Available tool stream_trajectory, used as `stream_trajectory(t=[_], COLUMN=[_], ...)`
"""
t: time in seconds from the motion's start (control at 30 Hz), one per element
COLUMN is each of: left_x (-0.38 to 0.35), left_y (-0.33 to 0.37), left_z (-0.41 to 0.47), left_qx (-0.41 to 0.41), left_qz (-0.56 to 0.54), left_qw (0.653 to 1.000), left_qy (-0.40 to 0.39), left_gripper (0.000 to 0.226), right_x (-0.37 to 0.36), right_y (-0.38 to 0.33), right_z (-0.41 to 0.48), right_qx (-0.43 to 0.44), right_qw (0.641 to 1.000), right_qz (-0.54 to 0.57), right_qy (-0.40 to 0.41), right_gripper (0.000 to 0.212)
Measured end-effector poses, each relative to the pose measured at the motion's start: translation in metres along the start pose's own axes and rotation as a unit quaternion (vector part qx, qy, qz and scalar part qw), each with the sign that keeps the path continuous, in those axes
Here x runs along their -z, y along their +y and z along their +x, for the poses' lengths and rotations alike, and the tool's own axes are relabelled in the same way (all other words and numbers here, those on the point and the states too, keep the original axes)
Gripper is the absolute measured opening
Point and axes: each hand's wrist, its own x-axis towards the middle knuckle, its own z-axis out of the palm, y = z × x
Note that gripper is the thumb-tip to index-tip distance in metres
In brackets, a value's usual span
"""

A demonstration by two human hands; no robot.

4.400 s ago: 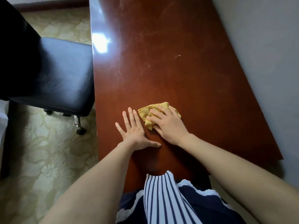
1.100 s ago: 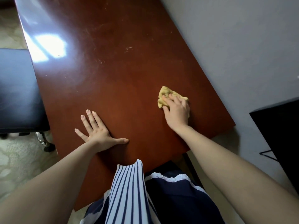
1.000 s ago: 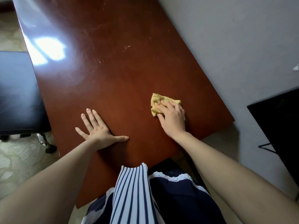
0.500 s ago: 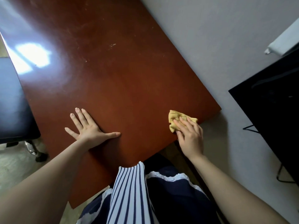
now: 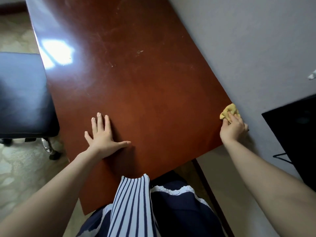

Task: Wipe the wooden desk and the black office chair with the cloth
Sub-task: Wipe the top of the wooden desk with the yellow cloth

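Head: cloth (image 5: 228, 111) under right hand (image 5: 233, 128), desk (image 5: 145, 86) corner.

Right hand (image 5: 233, 128) slid cloth (image 5: 229, 111) to desk's (image 5: 145, 93) right corner.

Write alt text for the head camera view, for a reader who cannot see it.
Seen from above, a person's right hand presses a yellow cloth on the right corner of a wooden desk beside a grey wall. The left hand rests flat, fingers spread, near the front edge. A black office chair stands left of the desk.
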Motion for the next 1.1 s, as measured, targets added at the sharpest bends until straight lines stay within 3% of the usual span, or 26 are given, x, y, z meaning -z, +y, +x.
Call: stream_trajectory(t=[0.07,0.17,0.33,0.47,0.7,0.83,1.0,1.1], left_x=[0.006,0.007,-0.005,-0.018,-0.032,-0.034,-0.033,-0.030], left_y=[-0.014,-0.029,-0.064,-0.091,-0.126,-0.134,-0.143,-0.146], left_z=[-0.008,-0.022,-0.052,-0.073,-0.104,-0.113,-0.120,-0.124], left_qx=[-0.053,-0.113,-0.159,-0.163,-0.169,-0.157,-0.109,-0.073], left_qz=[0.006,0.025,0.082,0.045,0.041,-0.010,-0.072,-0.114], left_qw=[0.998,0.992,0.981,0.983,0.983,0.985,0.987,0.988], left_qy=[0.021,0.040,0.078,0.072,0.054,0.065,0.089,0.077], left_gripper=[0.112,0.101,0.101,0.104,0.105,0.083,0.064,0.067], right_x=[-0.005,-0.008,-0.016,-0.023,-0.024,-0.028,-0.041,-0.051], right_y=[-0.008,-0.015,-0.034,-0.045,-0.052,-0.062,-0.085,-0.101], right_z=[-0.005,-0.023,-0.089,-0.158,-0.257,-0.293,-0.291,-0.281], right_qx=[-0.021,-0.017,0.082,0.174,0.344,0.526,0.732,0.785], right_qw=[1.000,1.000,0.996,0.982,0.923,0.823,0.620,0.537], right_qz=[0.004,0.000,0.013,-0.002,0.008,0.013,0.011,0.024], right_qy=[-0.011,-0.017,-0.029,-0.070,-0.175,-0.215,-0.283,-0.308], right_gripper=[0.038,0.038,0.036,0.036,0.040,0.045,0.038,0.029])
